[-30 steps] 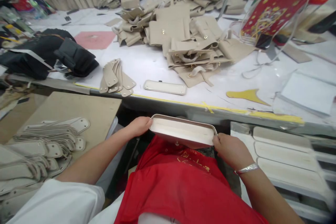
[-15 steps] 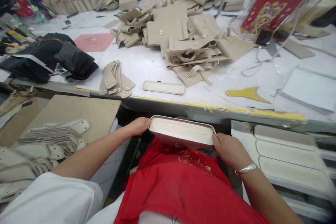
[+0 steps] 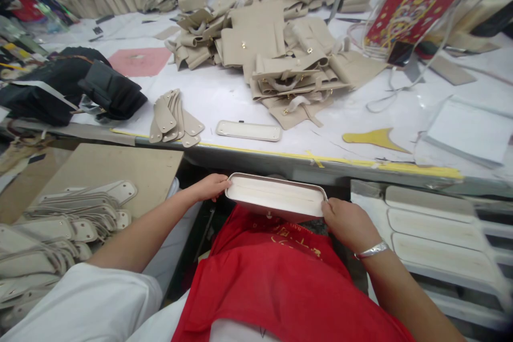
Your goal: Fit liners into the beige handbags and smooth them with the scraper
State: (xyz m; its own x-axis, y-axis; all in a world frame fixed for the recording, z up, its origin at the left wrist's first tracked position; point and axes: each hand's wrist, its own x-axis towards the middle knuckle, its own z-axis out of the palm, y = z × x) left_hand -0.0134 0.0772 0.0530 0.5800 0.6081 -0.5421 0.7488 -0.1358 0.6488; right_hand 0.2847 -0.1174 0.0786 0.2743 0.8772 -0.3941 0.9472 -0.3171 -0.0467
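Note:
I hold a long cream leather panel (image 3: 276, 196) with rounded corners and a raised edge over my red apron, just below the table's front edge. My left hand (image 3: 208, 187) grips its left end with fingers curled round it. My right hand (image 3: 348, 223), with a silver bangle on the wrist, is closed on its right end. A similar flat cream panel (image 3: 248, 130) lies on the white table (image 3: 224, 93) straight ahead.
A fan of beige tab pieces (image 3: 173, 119) lies left of the flat panel. Piles of beige bag parts (image 3: 280, 59) fill the table's middle. Black bags (image 3: 80, 88) sit left, a yellow cutout (image 3: 372, 138) right. Stacked cream panels lie on a board (image 3: 60, 219) at left and on shelves (image 3: 433, 230) at right.
The view has shifted slightly; both hands keep their grip on the panel, which sits a little higher and further left in the frame.

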